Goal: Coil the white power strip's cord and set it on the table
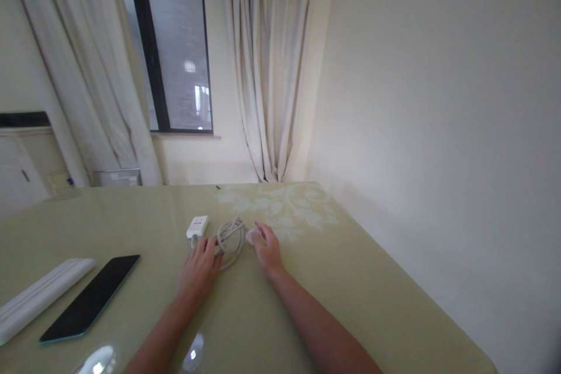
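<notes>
A grey-white extension cord (pixel 231 238) lies in a loose, tangled coil on the table, with a small white socket block (pixel 197 225) at its left end. My left hand (pixel 198 269) rests just in front of the block, its fingers bent over the left side of the coil and gripping the cable there. To the right of the coil, my right hand (pixel 269 250) holds the cord's pale plug (pixel 252 236) between thumb and fingers. Part of the cable disappears beneath my left fingers.
A dark flat tablet-like slab (pixel 92 298) and a long white power strip-like bar (pixel 41 295) lie at left. The glossy green table (pixel 350 292) meets a wall on the right. Curtains (pixel 272 70) hang behind, and a tiny dark object (pixel 218 187) sits near the far edge.
</notes>
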`<state>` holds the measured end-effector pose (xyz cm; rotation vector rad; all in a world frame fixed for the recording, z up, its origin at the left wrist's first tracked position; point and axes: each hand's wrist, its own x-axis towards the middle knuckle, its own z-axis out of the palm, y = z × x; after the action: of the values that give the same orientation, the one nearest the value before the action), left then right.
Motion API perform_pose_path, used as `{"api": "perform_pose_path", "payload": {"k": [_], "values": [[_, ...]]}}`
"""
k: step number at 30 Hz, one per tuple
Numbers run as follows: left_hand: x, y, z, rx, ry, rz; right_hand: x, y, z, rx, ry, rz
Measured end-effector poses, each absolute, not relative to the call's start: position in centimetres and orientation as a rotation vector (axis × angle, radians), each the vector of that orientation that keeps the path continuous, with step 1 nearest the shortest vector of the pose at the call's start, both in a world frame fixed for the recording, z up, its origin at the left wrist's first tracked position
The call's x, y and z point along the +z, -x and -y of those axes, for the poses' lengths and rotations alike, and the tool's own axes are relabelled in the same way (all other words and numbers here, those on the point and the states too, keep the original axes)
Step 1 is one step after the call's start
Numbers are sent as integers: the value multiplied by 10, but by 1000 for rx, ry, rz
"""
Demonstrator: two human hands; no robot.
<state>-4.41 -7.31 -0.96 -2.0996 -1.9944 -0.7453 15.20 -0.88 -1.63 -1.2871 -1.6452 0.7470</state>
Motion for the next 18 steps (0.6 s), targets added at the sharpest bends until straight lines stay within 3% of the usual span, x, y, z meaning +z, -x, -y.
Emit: {"api": "perform_pose_path", "payload": {"k": [4,8,12,15,18], "values": [[-13,61,62,-610,1902,2145,-21,-166,17,735,1263,1626],[-16,72,60,-793,1644,2372,-22,-166,17,710,1270,1619],[-21,58,69,-861,1781,2097,-25,-164,15,687,1291,1615],[-22,42,71,-689,2177,1782,-28,-163,14,688,1271,1652],[-21,40,68,-513,2210,1858,-30,-162,15,691,1238,1695]]}}
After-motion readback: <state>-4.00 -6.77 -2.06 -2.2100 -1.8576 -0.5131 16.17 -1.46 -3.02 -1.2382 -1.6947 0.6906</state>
